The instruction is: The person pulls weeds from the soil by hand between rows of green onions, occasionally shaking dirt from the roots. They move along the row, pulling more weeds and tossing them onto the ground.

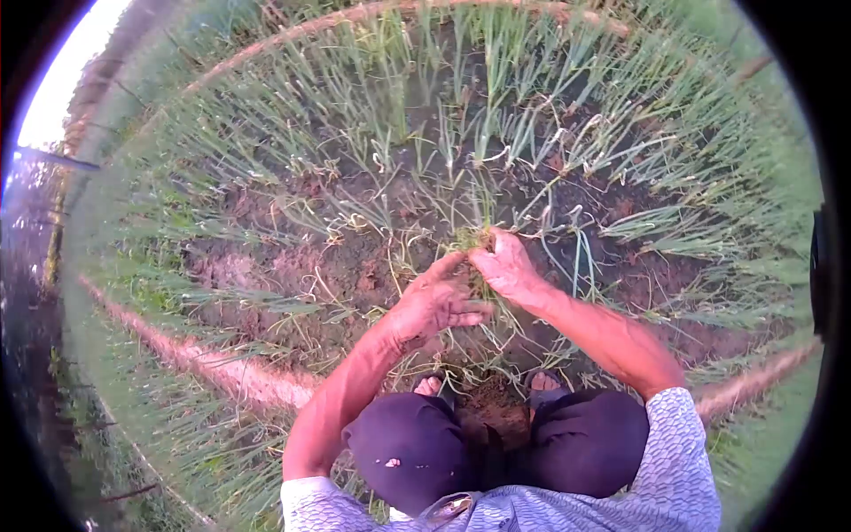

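My right hand (510, 269) is closed, thumb and fingers pinched on a small tuft of green weeds (467, 238) low over the soil. Just left of it, my left hand (434, 304) has its fingers apart, with the index finger reaching up toward the same tuft. Whether that fingertip touches the leaves is hard to see. Around both hands grow thin, tubular onion-like plants (496, 89), some upright and others bent over. Below the hands, more long leaves hang or lie near my feet.
I squat with both knees (408, 443) bent and sandalled feet (543, 382) on the dirt. Dark, damp soil (355, 266) shows between the plants. Raised earth ridges (239, 372) border the bed at left, right and far side. Dense green rows continue outward.
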{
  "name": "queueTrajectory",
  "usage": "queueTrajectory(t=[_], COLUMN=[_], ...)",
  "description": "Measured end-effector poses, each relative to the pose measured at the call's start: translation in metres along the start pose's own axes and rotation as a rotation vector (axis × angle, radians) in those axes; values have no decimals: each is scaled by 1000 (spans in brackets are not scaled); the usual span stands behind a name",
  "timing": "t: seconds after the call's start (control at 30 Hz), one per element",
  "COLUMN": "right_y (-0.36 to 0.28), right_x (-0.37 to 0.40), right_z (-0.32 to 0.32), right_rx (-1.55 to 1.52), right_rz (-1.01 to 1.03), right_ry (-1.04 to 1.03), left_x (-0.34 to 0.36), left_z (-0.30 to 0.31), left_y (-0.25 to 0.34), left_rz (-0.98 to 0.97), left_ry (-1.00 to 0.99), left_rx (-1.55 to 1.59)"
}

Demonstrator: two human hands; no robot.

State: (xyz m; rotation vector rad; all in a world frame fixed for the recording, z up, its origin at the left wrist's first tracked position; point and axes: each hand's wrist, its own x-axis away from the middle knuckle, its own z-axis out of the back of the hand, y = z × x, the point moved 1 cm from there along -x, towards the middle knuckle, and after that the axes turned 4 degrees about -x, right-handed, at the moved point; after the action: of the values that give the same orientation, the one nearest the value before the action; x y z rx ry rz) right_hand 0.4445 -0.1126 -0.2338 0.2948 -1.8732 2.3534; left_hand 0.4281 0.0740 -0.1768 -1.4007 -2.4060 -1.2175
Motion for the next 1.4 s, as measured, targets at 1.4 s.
queueTrajectory(t=[1.4], right_y=[63], right_x=[458], right_z=[307], right_rx=[1139], right_rz=[-650], right_ry=[786], left_x=[-63], left_z=[31], left_y=[103], left_rz=[-813], left_ry=[505], left_rx=[-748])
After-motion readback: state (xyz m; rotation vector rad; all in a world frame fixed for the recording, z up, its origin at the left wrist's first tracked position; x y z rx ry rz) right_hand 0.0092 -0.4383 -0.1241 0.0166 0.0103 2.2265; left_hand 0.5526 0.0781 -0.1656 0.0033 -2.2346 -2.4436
